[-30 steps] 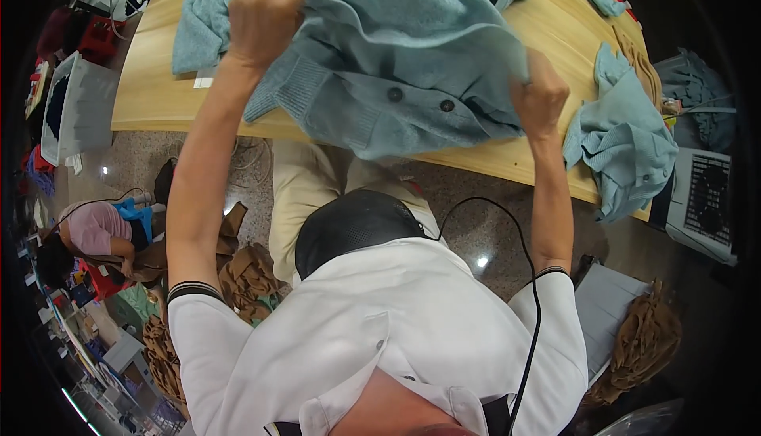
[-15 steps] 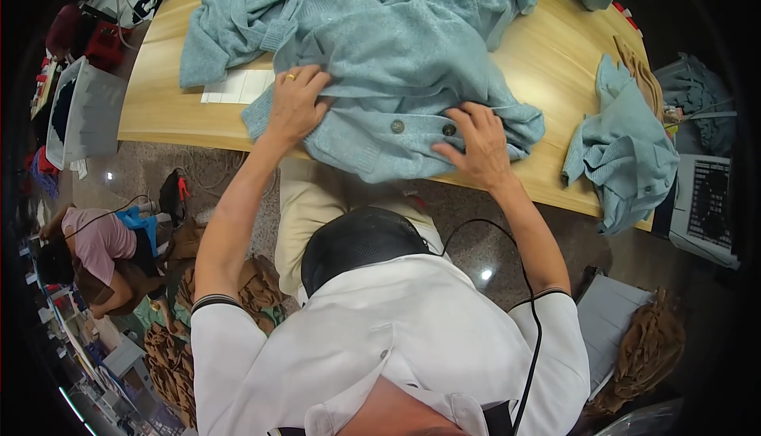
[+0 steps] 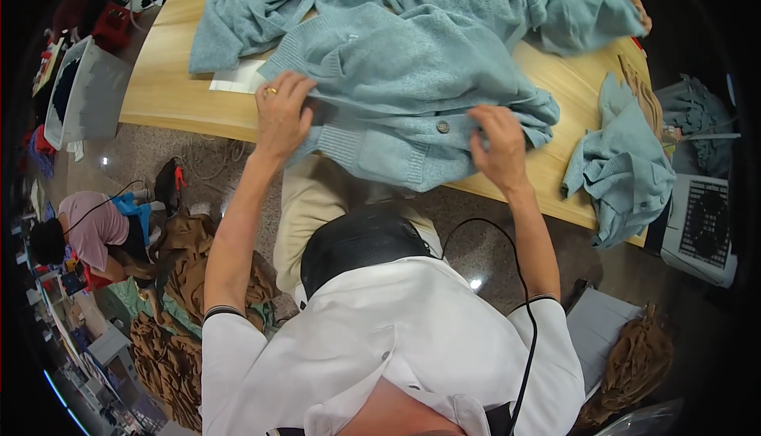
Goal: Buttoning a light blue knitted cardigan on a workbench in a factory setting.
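A light blue-green knitted cardigan (image 3: 412,63) lies bunched at the table's near edge, its ribbed hem hanging slightly over. A dark round button shows on its front band. My left hand (image 3: 283,119), with a ring on one finger, is closed on the garment's edge at the left. At the right end of the button band, my right hand (image 3: 501,151) has its fingers curled against the knit, closed on it. The fingertips of both hands are partly hidden by fabric.
More blue-green knitwear (image 3: 261,8) covers the far side of the wooden table (image 3: 186,99). Another person's hand (image 3: 646,22) is at the far right corner. A separate knit piece (image 3: 622,158) hangs over the right edge. A white bin (image 3: 95,91) stands left.
Both hands have shifted on the cardigan, the left slightly left and the right to the right. One button is now covered. At the far right, another garment and a person's hand have come in.
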Motion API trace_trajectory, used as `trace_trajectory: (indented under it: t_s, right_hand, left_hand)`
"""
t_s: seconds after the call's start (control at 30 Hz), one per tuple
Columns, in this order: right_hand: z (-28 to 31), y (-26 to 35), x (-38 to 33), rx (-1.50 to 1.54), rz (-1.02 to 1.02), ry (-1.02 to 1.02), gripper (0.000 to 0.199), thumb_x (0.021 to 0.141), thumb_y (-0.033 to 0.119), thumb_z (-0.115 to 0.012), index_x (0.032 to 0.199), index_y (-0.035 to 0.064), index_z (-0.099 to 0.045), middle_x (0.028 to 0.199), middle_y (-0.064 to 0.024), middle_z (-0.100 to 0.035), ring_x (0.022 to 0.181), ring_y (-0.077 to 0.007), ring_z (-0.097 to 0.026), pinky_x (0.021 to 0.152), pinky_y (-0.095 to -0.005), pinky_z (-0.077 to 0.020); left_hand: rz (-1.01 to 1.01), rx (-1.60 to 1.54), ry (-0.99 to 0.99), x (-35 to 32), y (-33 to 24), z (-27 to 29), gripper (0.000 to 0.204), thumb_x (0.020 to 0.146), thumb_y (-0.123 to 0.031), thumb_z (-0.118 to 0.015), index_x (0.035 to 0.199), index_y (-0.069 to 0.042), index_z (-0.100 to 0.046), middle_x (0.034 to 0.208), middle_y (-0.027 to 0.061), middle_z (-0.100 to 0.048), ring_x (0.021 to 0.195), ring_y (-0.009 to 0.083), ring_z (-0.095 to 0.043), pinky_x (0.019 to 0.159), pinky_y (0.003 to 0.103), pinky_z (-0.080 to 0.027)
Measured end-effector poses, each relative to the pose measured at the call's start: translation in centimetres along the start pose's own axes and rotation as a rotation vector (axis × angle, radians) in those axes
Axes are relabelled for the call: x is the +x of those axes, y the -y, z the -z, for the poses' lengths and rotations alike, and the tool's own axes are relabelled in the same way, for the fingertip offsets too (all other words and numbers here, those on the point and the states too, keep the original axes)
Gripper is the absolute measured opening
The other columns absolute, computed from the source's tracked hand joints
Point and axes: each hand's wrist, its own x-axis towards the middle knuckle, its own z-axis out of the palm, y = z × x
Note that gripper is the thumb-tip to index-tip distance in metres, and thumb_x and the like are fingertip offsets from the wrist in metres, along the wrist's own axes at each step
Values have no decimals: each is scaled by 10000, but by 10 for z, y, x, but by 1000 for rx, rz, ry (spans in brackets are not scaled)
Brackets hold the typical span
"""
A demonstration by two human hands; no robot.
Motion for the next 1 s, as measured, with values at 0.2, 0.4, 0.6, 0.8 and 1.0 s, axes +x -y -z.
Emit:
trace_trajectory:
  t_s: [0.2,0.4,0.6,0.8,1.0]
  right_hand:
    - [-61,56,39,122,315,216,449,908,132,-757,1322,14,-631,1263,-152,-668,1152,-343,-644,965,-458,-532]
    - [-91,73,68,94,301,204,235,940,140,-699,1153,56,-648,1115,-105,-661,1004,-316,-662,839,-451,-540]
    - [-83,72,64,265,351,310,157,920,107,-694,1069,62,-672,1009,-123,-687,948,-355,-677,801,-462,-535]
    - [-4,127,89,975,-164,532,158,1074,105,-647,1201,12,-641,963,9,-628,852,-53,-525,740,-235,-457]
    - [-15,129,109,813,129,347,253,1022,89,-701,1261,24,-647,1099,-101,-731,916,-123,-657,802,-303,-542]
  left_hand:
    - [75,-96,-41,-1,28,-10,333,847,-8,-658,1155,-119,-718,1140,44,-711,1146,272,-642,1008,472,-399]
    - [122,-194,-80,2,20,-14,242,850,-28,-638,1081,-88,-672,1084,81,-706,1115,291,-652,1030,467,-392]
    - [158,-266,-165,20,-3,-10,164,879,-98,-669,1037,-73,-628,879,164,-698,887,411,-683,860,500,-506]
    - [147,-403,-213,112,-35,22,210,894,-230,-751,1014,-84,-659,817,190,-713,765,433,-705,655,502,-530]
    - [-53,-514,10,144,-53,53,223,861,-161,-813,973,-31,-671,740,124,-673,617,222,-628,600,345,-480]
